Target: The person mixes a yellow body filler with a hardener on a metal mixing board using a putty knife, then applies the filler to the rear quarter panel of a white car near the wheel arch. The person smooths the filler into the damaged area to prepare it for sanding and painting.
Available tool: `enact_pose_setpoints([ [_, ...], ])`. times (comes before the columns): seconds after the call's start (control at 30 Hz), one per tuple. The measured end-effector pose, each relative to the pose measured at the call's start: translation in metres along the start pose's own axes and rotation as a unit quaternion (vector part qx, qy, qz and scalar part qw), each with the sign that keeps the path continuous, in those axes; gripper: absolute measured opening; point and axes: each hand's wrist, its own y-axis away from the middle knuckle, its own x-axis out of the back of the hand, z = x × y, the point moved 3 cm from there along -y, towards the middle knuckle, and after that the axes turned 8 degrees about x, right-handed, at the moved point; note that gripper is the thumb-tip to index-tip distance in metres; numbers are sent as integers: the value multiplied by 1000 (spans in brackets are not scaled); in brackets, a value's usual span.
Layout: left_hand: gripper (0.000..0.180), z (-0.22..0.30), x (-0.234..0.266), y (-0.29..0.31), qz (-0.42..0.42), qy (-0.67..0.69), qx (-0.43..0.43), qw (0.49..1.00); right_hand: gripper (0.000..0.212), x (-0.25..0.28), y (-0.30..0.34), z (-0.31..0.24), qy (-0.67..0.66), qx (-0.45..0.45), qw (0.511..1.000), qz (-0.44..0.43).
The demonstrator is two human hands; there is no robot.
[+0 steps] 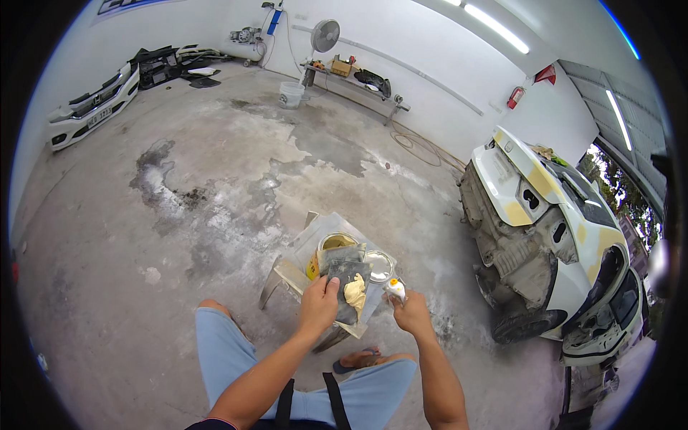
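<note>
My left hand (319, 301) grips a dark flat mixing board (347, 276) by its near left edge, held over a small plastic stool (290, 276). A blob of pale yellow filler (355, 290) lies on the board. To the right of the board, my right hand (408, 309) holds a small white tube (395, 288) with an orange tip. Behind the board on the stool stand an open can of yellowish filler (335, 242) and its round lid (379, 264).
A white car (559, 236) with its rear bumper off and yellow filler patches stands at the right. A white bumper (89, 107) and dark body parts (168, 66) lie at the far left. A bucket (291, 94), workbench (355, 79) and fan (325, 34) stand by the far wall. The concrete floor (215, 179) is stained.
</note>
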Motion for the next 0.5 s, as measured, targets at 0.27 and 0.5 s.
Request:
enact_pose_setpoints([
  [0.27,33,10,-8,-9,-12,-35,-28,999,11,10,-2,-1,17,107,994,-17],
  [0.5,33,7,-8,-8,-31,-73,-24,997,12,18,-7,-10,85,89,991,-46],
])
